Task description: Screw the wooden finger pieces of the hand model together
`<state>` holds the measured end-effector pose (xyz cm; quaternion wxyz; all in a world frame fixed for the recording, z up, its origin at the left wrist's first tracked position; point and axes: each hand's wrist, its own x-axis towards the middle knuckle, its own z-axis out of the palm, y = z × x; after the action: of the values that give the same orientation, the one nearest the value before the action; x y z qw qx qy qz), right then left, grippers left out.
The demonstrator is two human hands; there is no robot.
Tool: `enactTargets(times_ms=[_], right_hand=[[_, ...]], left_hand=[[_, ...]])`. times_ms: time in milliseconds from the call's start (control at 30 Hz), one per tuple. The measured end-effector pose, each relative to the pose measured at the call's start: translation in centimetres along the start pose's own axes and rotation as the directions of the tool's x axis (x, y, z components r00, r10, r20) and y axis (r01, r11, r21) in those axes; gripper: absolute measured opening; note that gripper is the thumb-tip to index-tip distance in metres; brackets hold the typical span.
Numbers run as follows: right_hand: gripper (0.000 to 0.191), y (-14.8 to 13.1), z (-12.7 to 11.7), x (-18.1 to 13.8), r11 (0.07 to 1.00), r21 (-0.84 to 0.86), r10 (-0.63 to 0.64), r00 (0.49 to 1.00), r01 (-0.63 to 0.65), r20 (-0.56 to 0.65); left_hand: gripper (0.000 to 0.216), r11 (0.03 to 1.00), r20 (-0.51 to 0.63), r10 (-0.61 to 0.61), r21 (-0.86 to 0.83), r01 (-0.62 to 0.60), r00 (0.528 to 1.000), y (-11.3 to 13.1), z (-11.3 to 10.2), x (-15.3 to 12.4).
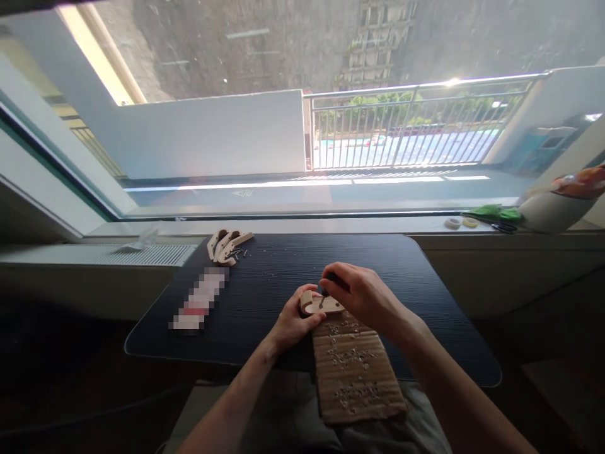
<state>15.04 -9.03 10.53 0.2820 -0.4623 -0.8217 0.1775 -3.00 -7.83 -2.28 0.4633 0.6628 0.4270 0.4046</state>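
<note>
Setting: dark worktop (425, 296) set against a wide window (212, 139), with a balcony railing outside.
Part: wooden piece (326, 307), pale and flat with a rounded end, lies at the worktop's near edge.
Left hand (293, 323): grip clamped on the wooden piece's left end, thumb on top.
Right hand (362, 293): directly above the wooden piece, grip closed around a dark-handled tool (331, 279).
Tool tip: down on the wooden piece; tip type too small to tell.
Cardboard sheet (354, 372): touching the wooden piece's near side, hanging over the lap, strewn with small pale bits.
Stack of wooden pieces (227, 244): well apart, far-left of the wooden piece, with loose screws (243, 253) just beside it.
Blurred strip (201, 299): left of the wooden piece, flat.
Sill: tape rolls (452, 222) and a green item (496, 213), far-right of the wooden piece.
</note>
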Motion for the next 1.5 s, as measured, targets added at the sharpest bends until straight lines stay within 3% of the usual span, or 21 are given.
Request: enactTargets(times_ms=[167, 567, 700, 1300, 1500], right_hand=[[0.022, -0.7, 0.3, -2.4, 0.998, -0.040, -0.051, 0.999, 0.051, -0.011], [0.022, -5.2, 2.0, -10.0, 0.988, -0.141, -0.081, 0.983, 0.058, -0.163], [0.020, -6.1, 2.8, -11.6, 0.983, -0.175, -0.098, 0.974, 0.062, -0.207], [0.016, -7.8, 3.7, -15.7, 0.960, -0.275, -0.118, 0.973, 0.060, -0.198], [0.017, -8.6, 3.3, -16.0, 0.923, -0.382, -0.100, 0.988, 0.047, -0.120]], left_hand=[[0.054, 0.998, 0.040, -0.015, -0.065, 0.017, 0.999, 0.5, 0.6, -2.3], [0.050, 0.987, 0.025, 0.115, -0.116, -0.111, 0.993, 0.7, 1.9, -7.6], [0.048, 0.975, 0.003, 0.165, -0.155, -0.162, 0.986, 0.4, 2.0, -8.1], [0.047, 0.935, 0.048, 0.234, -0.284, -0.211, 0.971, -0.6, 2.0, -9.0], [0.048, 0.944, 0.033, 0.213, -0.265, -0.197, 0.976, -0.3, 2.0, -9.3]])
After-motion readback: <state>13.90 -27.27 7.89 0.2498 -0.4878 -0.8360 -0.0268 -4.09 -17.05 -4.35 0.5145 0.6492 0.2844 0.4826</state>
